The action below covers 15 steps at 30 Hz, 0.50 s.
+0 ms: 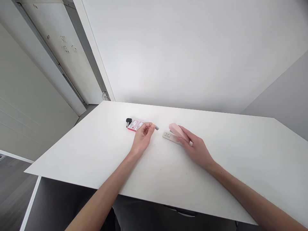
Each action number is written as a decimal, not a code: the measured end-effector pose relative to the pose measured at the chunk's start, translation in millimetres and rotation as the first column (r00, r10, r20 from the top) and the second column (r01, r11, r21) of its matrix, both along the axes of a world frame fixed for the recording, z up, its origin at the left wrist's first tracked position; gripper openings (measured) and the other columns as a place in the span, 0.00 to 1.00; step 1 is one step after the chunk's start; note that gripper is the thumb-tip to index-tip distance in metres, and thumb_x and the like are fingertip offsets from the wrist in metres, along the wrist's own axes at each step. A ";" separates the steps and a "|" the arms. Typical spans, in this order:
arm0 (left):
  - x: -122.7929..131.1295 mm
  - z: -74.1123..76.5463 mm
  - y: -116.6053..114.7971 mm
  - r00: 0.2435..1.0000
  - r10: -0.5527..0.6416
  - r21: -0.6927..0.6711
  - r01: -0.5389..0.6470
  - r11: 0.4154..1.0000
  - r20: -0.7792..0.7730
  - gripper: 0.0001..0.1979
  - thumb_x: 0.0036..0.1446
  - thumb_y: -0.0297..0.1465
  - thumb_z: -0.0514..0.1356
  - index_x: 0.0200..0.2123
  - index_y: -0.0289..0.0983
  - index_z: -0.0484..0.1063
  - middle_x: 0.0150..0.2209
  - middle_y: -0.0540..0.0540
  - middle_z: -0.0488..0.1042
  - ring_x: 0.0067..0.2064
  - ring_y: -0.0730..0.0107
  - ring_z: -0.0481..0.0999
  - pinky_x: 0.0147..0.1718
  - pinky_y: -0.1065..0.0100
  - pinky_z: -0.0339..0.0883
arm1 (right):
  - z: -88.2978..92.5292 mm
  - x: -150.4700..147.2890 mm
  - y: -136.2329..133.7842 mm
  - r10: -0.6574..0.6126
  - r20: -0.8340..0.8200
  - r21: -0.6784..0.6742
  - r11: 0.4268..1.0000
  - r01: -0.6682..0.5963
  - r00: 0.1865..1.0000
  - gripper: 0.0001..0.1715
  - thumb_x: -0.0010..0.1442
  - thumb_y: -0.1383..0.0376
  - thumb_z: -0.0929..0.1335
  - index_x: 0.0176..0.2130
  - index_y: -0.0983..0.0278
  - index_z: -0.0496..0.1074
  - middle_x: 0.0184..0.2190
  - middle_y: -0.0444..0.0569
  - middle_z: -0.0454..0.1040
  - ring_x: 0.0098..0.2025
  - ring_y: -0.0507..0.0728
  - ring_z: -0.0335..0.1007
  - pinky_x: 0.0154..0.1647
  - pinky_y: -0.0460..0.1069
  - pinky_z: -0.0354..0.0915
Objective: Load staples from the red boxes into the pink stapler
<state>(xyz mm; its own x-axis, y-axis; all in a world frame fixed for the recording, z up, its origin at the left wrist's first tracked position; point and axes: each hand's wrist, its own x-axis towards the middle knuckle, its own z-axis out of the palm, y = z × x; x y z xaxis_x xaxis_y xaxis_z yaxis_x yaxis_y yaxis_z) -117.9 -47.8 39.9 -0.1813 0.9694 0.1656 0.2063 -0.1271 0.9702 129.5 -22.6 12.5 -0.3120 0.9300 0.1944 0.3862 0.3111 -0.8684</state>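
Note:
A pink stapler with a beige base rests on the white table, its top arm raised at an angle from the base. My right hand is wrapped round the stapler's body from the right. To the left, my left hand pinches a short grey strip of staples between thumb and fingertips, apart from the stapler. Partly covered by that hand is a red and white box lying on the table.
A small black object with a metal part sits at the box's left end. The white table reaches back to a white wall. A few tiny specks lie near its middle. A door frame stands at the left.

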 end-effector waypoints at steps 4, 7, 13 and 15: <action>5.1 1.8 -2.6 0.987 -0.158 -0.038 0.158 0.987 0.003 0.20 0.65 0.51 0.61 0.38 0.39 0.72 0.34 0.49 0.72 0.35 0.71 0.68 0.36 0.67 0.65 | -1.7 -1.8 -2.0 0.107 0.014 -0.004 0.994 -0.107 0.994 0.38 0.72 0.47 0.66 0.75 0.48 0.55 0.73 0.48 0.61 0.72 0.68 0.60 0.67 0.65 0.64; 9.5 1.9 -4.5 0.952 -0.305 -0.066 0.305 0.950 0.018 0.21 0.64 0.51 0.62 0.38 0.38 0.73 0.35 0.49 0.73 0.35 0.71 0.69 0.36 0.67 0.65 | 0.8 -4.8 -7.0 0.182 -0.008 0.049 0.982 -0.182 0.983 0.42 0.70 0.49 0.68 0.75 0.48 0.53 0.75 0.48 0.58 0.75 0.67 0.55 0.70 0.65 0.62; 14.1 2.9 -9.0 0.894 -0.447 -0.094 0.446 0.890 0.011 0.19 0.64 0.50 0.63 0.37 0.38 0.75 0.38 0.47 0.76 0.38 0.69 0.74 0.40 0.66 0.68 | 7.8 -7.8 -16.6 0.129 0.004 0.354 0.927 -0.122 0.992 0.17 0.66 0.53 0.73 0.53 0.50 0.74 0.71 0.50 0.61 0.73 0.69 0.56 0.72 0.70 0.59; 15.8 3.7 -10.4 0.881 -0.474 -0.092 0.473 0.876 0.008 0.19 0.65 0.49 0.62 0.37 0.38 0.75 0.39 0.46 0.78 0.40 0.67 0.75 0.42 0.64 0.69 | 8.6 -8.1 -18.9 0.150 0.038 0.355 0.922 -0.154 0.988 0.10 0.65 0.52 0.74 0.44 0.52 0.76 0.70 0.50 0.62 0.71 0.72 0.59 0.68 0.71 0.63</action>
